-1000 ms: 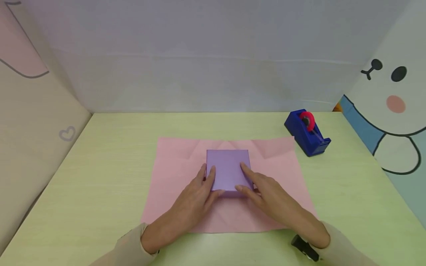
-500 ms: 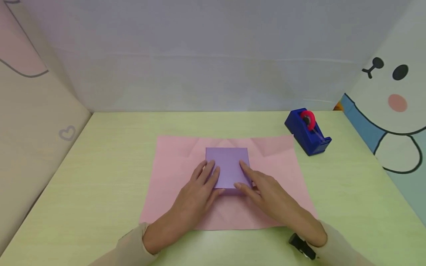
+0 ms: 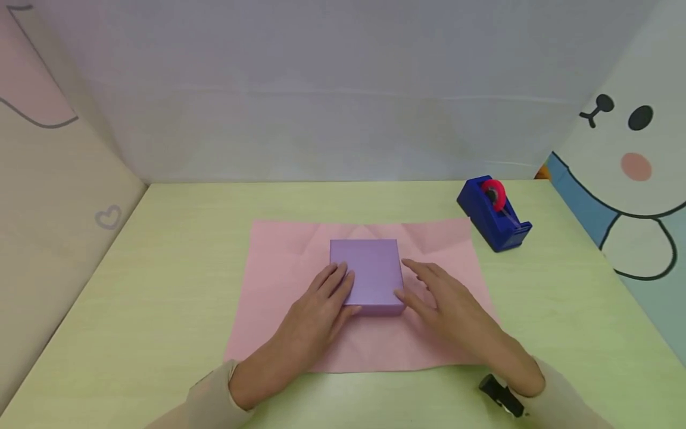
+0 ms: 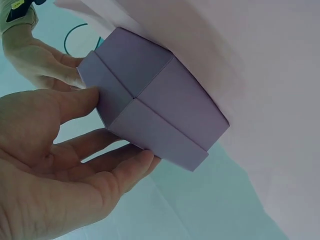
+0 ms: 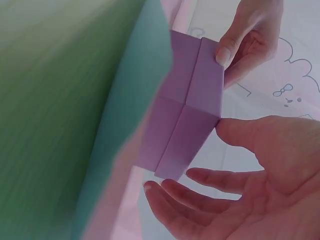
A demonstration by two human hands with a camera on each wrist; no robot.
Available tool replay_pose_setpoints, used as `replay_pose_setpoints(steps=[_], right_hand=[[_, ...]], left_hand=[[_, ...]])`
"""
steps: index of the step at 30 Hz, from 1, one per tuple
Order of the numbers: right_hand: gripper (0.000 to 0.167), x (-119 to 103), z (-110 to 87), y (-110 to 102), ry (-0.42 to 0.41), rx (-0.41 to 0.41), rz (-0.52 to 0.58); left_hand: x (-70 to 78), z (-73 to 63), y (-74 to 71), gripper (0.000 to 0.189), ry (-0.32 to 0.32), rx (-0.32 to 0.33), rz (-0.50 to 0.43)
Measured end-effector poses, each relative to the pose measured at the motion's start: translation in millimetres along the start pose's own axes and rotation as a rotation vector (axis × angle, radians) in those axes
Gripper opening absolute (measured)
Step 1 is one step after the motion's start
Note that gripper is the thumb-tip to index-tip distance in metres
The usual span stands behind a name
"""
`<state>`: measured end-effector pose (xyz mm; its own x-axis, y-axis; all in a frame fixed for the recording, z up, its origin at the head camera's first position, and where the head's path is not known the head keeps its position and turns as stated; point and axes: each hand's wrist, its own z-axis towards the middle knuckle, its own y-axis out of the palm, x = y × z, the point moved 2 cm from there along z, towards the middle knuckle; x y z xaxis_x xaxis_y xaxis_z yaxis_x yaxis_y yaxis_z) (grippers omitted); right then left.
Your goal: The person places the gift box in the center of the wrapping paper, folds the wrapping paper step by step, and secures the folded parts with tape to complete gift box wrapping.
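Purple box: lies flat on a pink sheet, about midway between the left and right edges of the table and well in from the far edge. A lid covers it; both wrist views show the lid's rim as a straight step along the sides.

Left hand: grip clamped on the purple box at its near-left corner. Thumb against the near side, fingers laid over the left part of the top.

Right hand: grip apart, fingers spread, thumb and fingers separated. Thumb tip at the near-right corner of the purple box; contact there cannot be told for certain. Index fingertip just beside the right side, a narrow gap visible.

Pink sheet: spread out, creases along its far edge; its far-right corner lies at a blue tape dispenser, touching or just beside, cannot tell which.

Blue tape dispenser: near the far-right corner of the table, carrying a red ring. Black device beside the right sleeve. Bear drawing on the panel beyond the right edge.
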<state>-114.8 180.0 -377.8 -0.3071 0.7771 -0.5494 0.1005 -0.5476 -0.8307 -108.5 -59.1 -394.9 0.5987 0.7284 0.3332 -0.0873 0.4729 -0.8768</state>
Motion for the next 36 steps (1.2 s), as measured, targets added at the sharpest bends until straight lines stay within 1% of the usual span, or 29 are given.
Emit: replay_pose_setpoints(steps=[3,8,13,17,23,27,31,34,36], right_hand=[[0.051,4,0.2,-3,0.007,0.024,-0.027],[0.042,12,0.1,-7,-0.007,0.064,-0.055],[0.042,19,-0.5,-12,-0.002,0.092,-0.074],[0.044,24,-2.0,-17,0.008,0.100,-0.089],[0.047,36,-5.1,-22,0.066,0.096,-0.134],[0.048,44,-7.5,-26,0.117,0.082,-0.164],[0.050,51,-8.5,-29,0.148,0.068,-0.200],[0.056,57,-8.7,-31,0.175,0.045,-0.220],[0.062,61,-8.9,-31,0.201,0.015,-0.227]], left_hand=[[-0.7,0.1,-0.3,0.052,0.004,-0.006,-0.001],[-0.9,0.8,-1.0,0.053,0.009,-0.028,-0.004],[-0.4,0.7,-1.5,0.053,0.005,-0.034,0.003],[0.0,0.2,-0.9,0.053,0.005,-0.033,0.013],[0.2,-0.5,-0.4,0.052,0.004,-0.021,0.021],[0.2,-0.6,-0.2,0.052,0.006,-0.013,0.019],[-0.4,-0.3,0.2,0.051,0.009,-0.004,0.015],[-0.9,-0.4,0.4,0.051,0.012,0.002,0.015],[-1.1,-0.6,0.4,0.051,0.013,0.003,0.015]])
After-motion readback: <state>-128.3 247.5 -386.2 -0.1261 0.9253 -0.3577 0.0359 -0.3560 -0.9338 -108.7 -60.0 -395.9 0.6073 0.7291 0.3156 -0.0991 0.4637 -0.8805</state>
